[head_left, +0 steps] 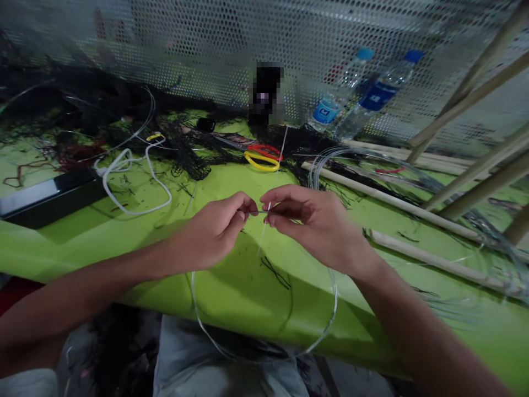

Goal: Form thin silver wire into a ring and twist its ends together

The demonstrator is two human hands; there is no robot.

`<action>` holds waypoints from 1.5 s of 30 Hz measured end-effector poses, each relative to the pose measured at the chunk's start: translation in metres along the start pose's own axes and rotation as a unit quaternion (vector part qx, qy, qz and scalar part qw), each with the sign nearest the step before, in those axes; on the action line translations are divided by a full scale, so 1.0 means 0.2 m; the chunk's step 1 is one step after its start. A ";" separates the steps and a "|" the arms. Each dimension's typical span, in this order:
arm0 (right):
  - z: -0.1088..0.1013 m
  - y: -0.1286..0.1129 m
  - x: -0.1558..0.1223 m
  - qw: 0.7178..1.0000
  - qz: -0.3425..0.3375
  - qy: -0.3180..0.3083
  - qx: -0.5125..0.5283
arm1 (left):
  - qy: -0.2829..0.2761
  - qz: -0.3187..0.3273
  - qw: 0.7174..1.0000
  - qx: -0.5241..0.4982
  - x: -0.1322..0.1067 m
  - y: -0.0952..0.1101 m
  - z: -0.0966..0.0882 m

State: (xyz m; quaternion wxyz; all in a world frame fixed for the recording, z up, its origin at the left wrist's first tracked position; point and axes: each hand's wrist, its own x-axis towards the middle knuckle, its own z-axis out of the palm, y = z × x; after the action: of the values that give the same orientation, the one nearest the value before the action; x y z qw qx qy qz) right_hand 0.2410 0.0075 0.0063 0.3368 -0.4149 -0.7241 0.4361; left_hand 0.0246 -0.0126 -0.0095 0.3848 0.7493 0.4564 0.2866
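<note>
My left hand is closed in a pinch on a short thin grey piece of wire at the middle of the view. Across from it, my right hand pinches the other side with thumb and fingertips. A loop of clear or silvery wire hangs below both hands, past the table edge to the lap; its ends appear to meet at my fingers. One thin white strand runs from behind the hands down past the right fingertips; whether it is held, I cannot tell.
Scissors with red and yellow handles lie beyond the hands on the green table. Black netting and a white cord are left. Coiled wire, wooden poles and two bottles are right.
</note>
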 end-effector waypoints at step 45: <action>0.01 0.07 0.07 0.975 -0.124 0.091 -0.163 | 0.059 0.161 0.985 0.010 0.07 -0.02 0.00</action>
State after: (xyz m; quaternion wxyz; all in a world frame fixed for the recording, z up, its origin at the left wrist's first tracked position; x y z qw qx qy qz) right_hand 0.2376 0.0227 -0.0048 0.3808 -0.4095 -0.7971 0.2279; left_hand 0.0290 0.0001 -0.0122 0.2991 0.7984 0.3547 0.3838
